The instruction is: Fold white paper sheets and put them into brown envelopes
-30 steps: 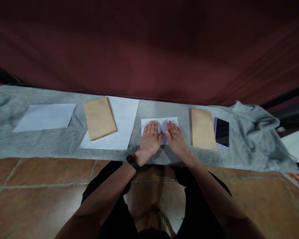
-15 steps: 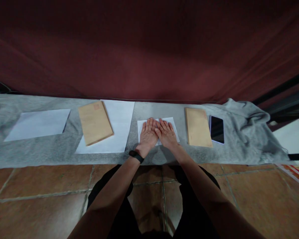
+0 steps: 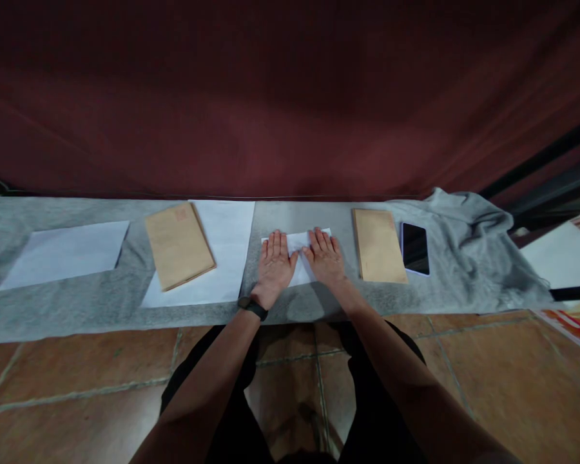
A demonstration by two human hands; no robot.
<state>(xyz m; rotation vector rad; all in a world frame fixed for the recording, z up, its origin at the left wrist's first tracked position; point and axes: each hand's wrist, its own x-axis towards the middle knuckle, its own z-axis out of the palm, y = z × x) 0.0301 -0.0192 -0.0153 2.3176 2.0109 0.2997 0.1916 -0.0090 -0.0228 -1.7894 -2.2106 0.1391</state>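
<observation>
Dark red fabric [image 3: 290, 129] backs a grey cloth [image 3: 459, 258] where, between a left kraft-envelope stack [image 3: 180, 245] and a right kraft-envelope stack [image 3: 381, 248], we have white paper [image 3: 301, 272], probably light, limp and easily creased, best taken by its far edge, beneath our left hand [image 3: 275, 265] and right hand [image 3: 325, 261], flat, thumbs out, apart.

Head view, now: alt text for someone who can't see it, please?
The person's left hand and right hand lie flat on a small white sheet. Brown packets flank them on gray cloth, a phone beside the right one.
</observation>
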